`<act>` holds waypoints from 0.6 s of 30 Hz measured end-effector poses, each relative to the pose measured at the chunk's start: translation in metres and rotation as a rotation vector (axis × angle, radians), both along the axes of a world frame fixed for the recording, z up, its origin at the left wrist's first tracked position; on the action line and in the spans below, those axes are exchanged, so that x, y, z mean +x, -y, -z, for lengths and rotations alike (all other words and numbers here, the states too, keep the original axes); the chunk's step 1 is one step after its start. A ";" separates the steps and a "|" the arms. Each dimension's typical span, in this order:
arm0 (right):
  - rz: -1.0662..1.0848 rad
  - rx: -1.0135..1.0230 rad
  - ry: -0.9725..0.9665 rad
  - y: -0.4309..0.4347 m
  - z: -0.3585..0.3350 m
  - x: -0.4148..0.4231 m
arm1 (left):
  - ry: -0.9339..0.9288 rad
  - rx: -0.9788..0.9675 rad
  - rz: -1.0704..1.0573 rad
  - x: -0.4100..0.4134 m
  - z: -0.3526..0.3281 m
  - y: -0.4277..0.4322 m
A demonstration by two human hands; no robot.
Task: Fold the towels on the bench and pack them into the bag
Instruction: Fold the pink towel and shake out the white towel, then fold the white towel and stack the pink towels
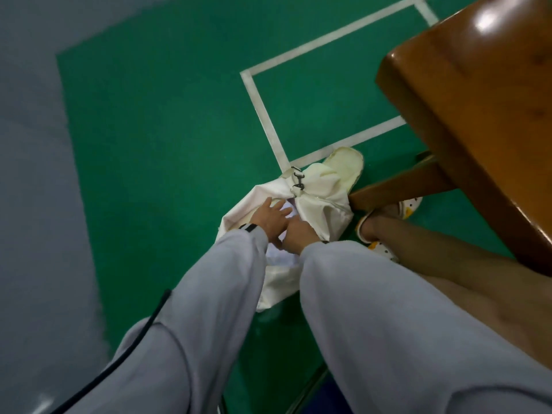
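Left hand (270,216) is spread flat on the towel (279,254) inside the bag (325,210) (on the floor (149,144), by the bench (478,115)). Right hand (298,236) is tucked in too; its grip cannot be told. If pushed too hard, the fold could be messed up.

Left hand (270,217) and right hand (298,235) at the open bag (327,212) — bench (478,100) beside.

One view only: wide-angle cam on your head, facing forward and steeply down past your sleeves (221,282) to the floor (167,138). Frame's rolled; bench (478,109) end fills the top-right corner. The bag (322,210) sits near, mid-frame.
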State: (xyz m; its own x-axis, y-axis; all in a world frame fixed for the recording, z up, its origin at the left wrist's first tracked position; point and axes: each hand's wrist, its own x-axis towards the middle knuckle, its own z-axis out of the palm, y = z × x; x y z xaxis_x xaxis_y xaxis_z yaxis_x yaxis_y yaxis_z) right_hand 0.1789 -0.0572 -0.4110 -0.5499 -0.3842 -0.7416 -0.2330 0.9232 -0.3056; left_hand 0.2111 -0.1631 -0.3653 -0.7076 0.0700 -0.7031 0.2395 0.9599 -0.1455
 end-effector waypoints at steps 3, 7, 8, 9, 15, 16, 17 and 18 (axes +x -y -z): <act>0.003 -0.041 0.004 -0.015 -0.076 -0.009 | -0.157 0.111 -0.088 -0.010 -0.042 -0.006; -0.010 -0.067 -0.103 -0.037 -0.143 -0.027 | -0.298 0.251 -0.263 -0.030 -0.104 -0.026; -0.004 -0.077 -0.133 -0.044 -0.162 -0.033 | -0.321 0.278 -0.296 -0.037 -0.122 -0.034; -0.008 -0.080 -0.170 -0.051 -0.180 -0.039 | -0.334 0.305 -0.327 -0.045 -0.138 -0.042; -0.008 -0.092 -0.404 -0.101 -0.280 -0.069 | -0.455 0.412 -0.368 -0.091 -0.225 -0.095; -0.016 -0.086 -0.444 -0.112 -0.294 -0.072 | -0.462 0.409 -0.371 -0.098 -0.237 -0.105; -0.022 -0.083 -0.488 -0.124 -0.307 -0.076 | -0.459 0.408 -0.381 -0.104 -0.248 -0.115; -0.019 -0.081 -0.533 -0.136 -0.319 -0.081 | -0.454 0.404 -0.389 -0.110 -0.260 -0.126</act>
State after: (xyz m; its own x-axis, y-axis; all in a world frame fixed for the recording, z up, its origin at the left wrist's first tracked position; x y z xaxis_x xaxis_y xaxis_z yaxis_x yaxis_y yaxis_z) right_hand 0.0977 0.0787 -0.0921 -0.8340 -0.4423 -0.3297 -0.3919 0.8957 -0.2103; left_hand 0.1012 -0.0376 -0.1055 -0.9505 -0.0537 -0.3060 -0.1301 0.9632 0.2351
